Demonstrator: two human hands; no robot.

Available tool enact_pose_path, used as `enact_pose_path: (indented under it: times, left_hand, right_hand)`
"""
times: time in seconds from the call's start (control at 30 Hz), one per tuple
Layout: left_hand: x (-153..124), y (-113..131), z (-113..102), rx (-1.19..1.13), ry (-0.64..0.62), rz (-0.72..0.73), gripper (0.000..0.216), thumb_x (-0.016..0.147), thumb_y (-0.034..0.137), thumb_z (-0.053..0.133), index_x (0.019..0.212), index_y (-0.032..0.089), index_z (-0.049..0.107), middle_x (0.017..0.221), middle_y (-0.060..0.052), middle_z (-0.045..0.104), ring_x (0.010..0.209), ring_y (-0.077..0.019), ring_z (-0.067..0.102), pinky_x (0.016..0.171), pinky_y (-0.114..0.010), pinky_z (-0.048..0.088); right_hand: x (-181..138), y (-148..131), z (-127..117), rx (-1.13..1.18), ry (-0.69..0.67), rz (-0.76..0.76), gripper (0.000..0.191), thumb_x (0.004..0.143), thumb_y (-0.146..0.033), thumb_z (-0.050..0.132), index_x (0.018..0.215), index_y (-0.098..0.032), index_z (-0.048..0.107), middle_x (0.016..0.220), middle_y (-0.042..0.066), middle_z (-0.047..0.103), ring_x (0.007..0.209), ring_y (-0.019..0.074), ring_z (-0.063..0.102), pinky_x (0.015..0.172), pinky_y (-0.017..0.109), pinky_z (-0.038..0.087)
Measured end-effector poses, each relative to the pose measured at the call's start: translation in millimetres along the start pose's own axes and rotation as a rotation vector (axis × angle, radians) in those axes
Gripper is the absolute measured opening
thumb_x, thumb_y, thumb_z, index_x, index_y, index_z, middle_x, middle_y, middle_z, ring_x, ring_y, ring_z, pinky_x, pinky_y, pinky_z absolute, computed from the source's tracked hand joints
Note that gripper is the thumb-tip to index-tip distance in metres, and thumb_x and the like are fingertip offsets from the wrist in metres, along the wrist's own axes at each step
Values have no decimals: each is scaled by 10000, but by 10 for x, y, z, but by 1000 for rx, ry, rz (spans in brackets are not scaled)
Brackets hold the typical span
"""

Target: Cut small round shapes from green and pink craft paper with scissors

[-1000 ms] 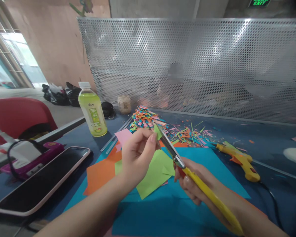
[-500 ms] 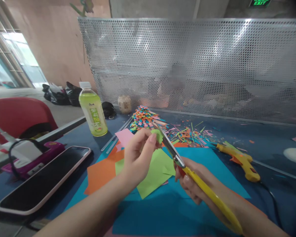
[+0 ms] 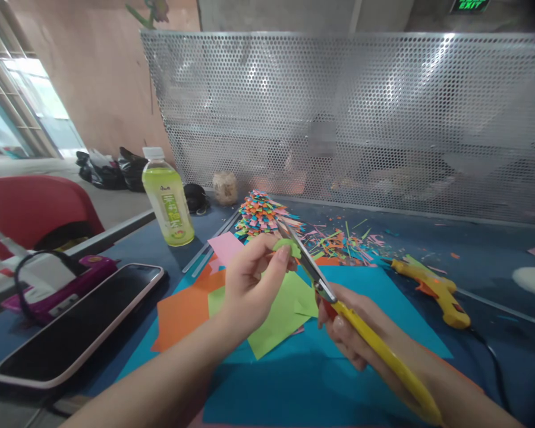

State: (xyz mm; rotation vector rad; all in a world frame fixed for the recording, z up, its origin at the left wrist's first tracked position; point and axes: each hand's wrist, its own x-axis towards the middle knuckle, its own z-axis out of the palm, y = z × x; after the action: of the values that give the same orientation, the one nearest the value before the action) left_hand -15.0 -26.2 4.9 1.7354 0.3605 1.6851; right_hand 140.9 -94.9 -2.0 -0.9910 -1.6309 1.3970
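Between thumb and fingers, my left hand (image 3: pixel 256 276) pinches a small green paper piece (image 3: pixel 289 245). My right hand (image 3: pixel 345 324) grips yellow-handled scissors (image 3: pixel 323 288), whose blades point up and left and lie right beside the green piece. Whether the blades touch the paper I cannot tell. Below my hands lie a larger light-green sheet (image 3: pixel 267 333), an orange sheet (image 3: pixel 182 318) and a pink sheet (image 3: pixel 225 246), on top of a big blue sheet (image 3: pixel 339 386). Just beyond my left hand stands a cone of many coloured paper bits (image 3: pixel 263 211).
Paper scraps (image 3: pixel 343 244) litter the table behind the blue sheet. A yellow glue gun (image 3: pixel 432 291) with a black cord lies right. On the left are a green drink bottle (image 3: pixel 169 205), a phone (image 3: pixel 80 327) and a purple power strip (image 3: pixel 84 285). A perforated metal panel (image 3: pixel 339 107) rises behind.
The green paper piece has turned between my left fingers and shows a narrower shape, slightly lower. My left thumb has shifted a little right and down. The scissors have barely moved.
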Motion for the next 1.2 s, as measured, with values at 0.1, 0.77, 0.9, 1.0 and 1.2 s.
enact_pose_path:
  times: [0.1,0.77,0.9,1.0,1.2]
  left_hand:
    - [8,12,2,13,14,-3,142,839,191,519,711,181,580,615,8,558,527,-75,526,438,-172,409]
    - [48,10,-6,-17,106,-5,164,830,226,535,675,176,551,584,22,519,496,-70,474,425,-185,370]
    - [45,-1,-1,-9,105,-4,151,828,230,538,685,180,535,574,29,498,486,-70,470,419,-186,362]
    - [35,-9,5,0,98,-10,149,828,246,539,693,182,529,576,29,497,483,-69,469,410,-181,367]
    - [29,-8,9,25,102,-20,179,817,279,551,670,181,524,561,26,501,479,-73,465,398,-180,372]
  right_hand:
    - [-4,-20,6,10,-3,8,424,790,-623,466,818,-208,387,533,-106,280,384,39,206,347,189,196]
    - [-9,-35,-10,-71,-11,25,476,769,-674,432,792,-202,379,531,-102,295,371,33,235,339,191,211]
    - [4,-27,-8,-55,-13,32,481,759,-678,440,792,-203,375,545,-102,286,387,35,227,340,183,216]
    - [15,-3,4,-26,1,26,476,761,-672,449,801,-204,371,555,-102,282,398,37,214,347,185,215]
    - [0,8,4,-23,30,30,482,751,-680,455,794,-208,368,578,-91,312,397,39,240,358,199,223]
